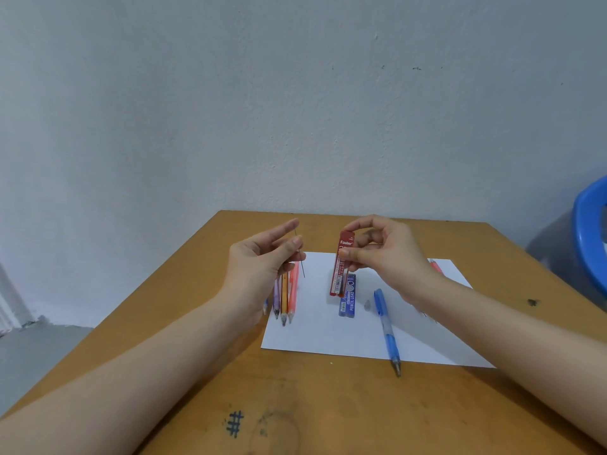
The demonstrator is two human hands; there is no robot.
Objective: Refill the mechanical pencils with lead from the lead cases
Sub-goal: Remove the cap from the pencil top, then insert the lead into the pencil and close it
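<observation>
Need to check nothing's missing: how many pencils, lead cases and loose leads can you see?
Pencils: 6 (blue pencil, purple pencil, orange pencil, pink pencil, half-hidden pencil by the left hand, red pencil behind the right hand)
Lead cases: 2 (red case in right fingers, blue case on paper)
Loose leads: 1 (lead pinched in left fingers)
Total: 9

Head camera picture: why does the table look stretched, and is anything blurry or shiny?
In the head view, the wide lens stretches the table toward the corners; the light is soft, with faint shadows on the paper beside the blue pencil and below the red lead case; no glare shows; the thin lead in the left hand is sharp but faint.
</observation>
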